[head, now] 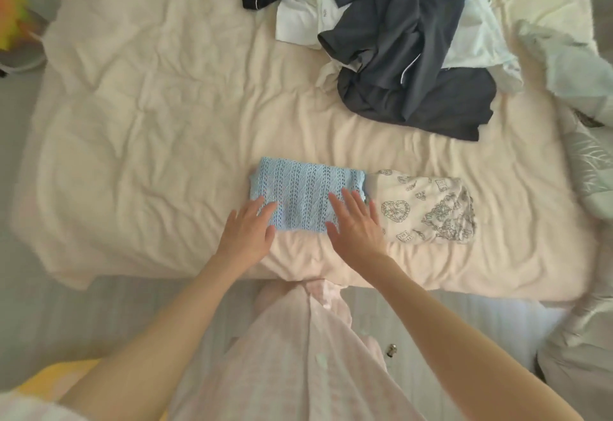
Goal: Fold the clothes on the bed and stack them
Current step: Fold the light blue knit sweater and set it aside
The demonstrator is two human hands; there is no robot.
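Near the lower middle of the frame, on the front edge of the bed (149,141), lies a folded light-blue knit garment (306,188) with an openwork pattern, squared into a neat rectangle. Both hands lie flat on its near edge with fingers straight and spread, holding nothing: the left hand (247,229) covers the garment's lower left corner, and the right hand (356,226) presses on its lower right part, reaching partly over the seam where it meets its neighbour. Just to the right, touching the blue piece, sits a folded white garment with grey printed drawings (428,210). At the upper right of the frame, well apart from the two folded pieces, a loose heap remains unfolded: a dark grey garment with pale piping (408,55) sprawls over crumpled white clothing (308,12), and a pale mint-white piece (481,32) lies under its right side. More pale fabric is bunched at the right edge of the frame, too blurred to identify. The bed's cream cover is wrinkled all over. The person's pink buttoned shirt (298,361) fills the bottom centre.
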